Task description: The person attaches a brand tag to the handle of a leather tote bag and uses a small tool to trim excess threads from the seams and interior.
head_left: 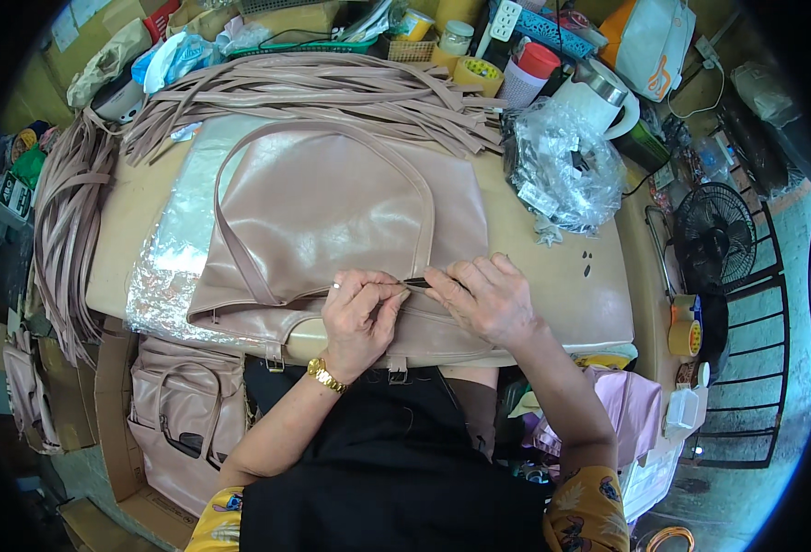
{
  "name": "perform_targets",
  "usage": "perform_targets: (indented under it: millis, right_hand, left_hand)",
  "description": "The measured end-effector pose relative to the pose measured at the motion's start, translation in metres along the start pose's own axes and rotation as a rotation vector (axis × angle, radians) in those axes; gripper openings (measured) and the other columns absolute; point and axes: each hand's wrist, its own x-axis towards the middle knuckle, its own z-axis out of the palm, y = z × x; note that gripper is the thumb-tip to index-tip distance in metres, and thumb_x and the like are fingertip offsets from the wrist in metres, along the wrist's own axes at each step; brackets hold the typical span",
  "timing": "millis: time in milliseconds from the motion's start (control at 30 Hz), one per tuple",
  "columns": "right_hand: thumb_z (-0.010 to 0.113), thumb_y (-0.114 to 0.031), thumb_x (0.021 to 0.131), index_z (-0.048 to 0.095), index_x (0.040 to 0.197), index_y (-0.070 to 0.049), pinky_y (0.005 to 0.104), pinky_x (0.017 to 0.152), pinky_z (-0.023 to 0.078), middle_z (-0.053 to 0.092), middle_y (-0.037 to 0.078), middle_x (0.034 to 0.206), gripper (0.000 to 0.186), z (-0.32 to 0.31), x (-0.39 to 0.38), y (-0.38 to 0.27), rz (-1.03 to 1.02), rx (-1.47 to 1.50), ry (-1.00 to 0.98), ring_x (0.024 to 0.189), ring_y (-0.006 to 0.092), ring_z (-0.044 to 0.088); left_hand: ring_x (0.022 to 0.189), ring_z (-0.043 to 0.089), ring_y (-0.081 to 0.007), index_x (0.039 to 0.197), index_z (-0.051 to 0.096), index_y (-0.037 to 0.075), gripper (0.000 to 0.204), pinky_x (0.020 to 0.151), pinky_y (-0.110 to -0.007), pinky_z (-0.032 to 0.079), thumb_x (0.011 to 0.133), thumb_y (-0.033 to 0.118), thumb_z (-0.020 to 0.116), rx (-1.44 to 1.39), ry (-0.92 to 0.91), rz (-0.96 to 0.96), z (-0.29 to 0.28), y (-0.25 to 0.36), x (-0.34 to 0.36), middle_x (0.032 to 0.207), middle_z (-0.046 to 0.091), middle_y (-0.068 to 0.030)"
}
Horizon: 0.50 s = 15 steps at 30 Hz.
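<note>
A dusty-pink leather-look bag [332,212] lies flat on the padded tan work surface, its long handle looped over the body. At the bag's near edge, my left hand [361,317] is closed, thumb and fingertips pinched together at the bag's edge. Whatever lies in that pinch is too small to make out. My right hand [486,299] grips a small dark pointed tool [415,282], whose tip meets my left fingertips. Two strap buckles hang at the front edge, one buckle [275,359] left of my left wrist and one buckle [397,368] right of it.
Bundles of pink strips [304,87] lie along the back and hang over the left side. Clear plastic sheeting [171,267] sits under the bag. A crumpled plastic bag [562,170] and a white kettle [598,97] stand back right. Below left, a carton [115,423] holds another pink bag.
</note>
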Motion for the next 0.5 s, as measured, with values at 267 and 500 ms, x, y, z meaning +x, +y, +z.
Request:
perform_targets:
  millis: [267,500]
  right_hand:
    - [0.063,-0.019,0.085,0.066,0.104,-0.008,0.0317,0.057,0.041,0.056,0.004,0.085,0.022,0.005,-0.002,0.015,0.074,0.122,0.075,0.066,0.0171,0.056]
    - [0.059,-0.017,0.095,0.056,0.109,-0.005,0.034,0.05,0.04,0.052,0.007,0.067,0.018,-0.008,-0.058,0.042,1.151,0.784,0.226,0.059,0.0186,0.056]
  left_hand:
    - [0.072,0.055,-0.0226,0.078,0.067,0.006,0.011,0.069,-0.033,0.042,0.073,0.0,0.074,0.002,-0.047,0.083,0.0,0.002,0.001,0.082,0.064,-0.0048]
    - [0.058,0.058,-0.0177,0.084,0.068,0.003,0.008,0.048,-0.029,0.046,0.079,0.004,0.075,-0.299,-0.472,-0.055,-0.03,0.031,-0.024,0.074,0.062,-0.0075]
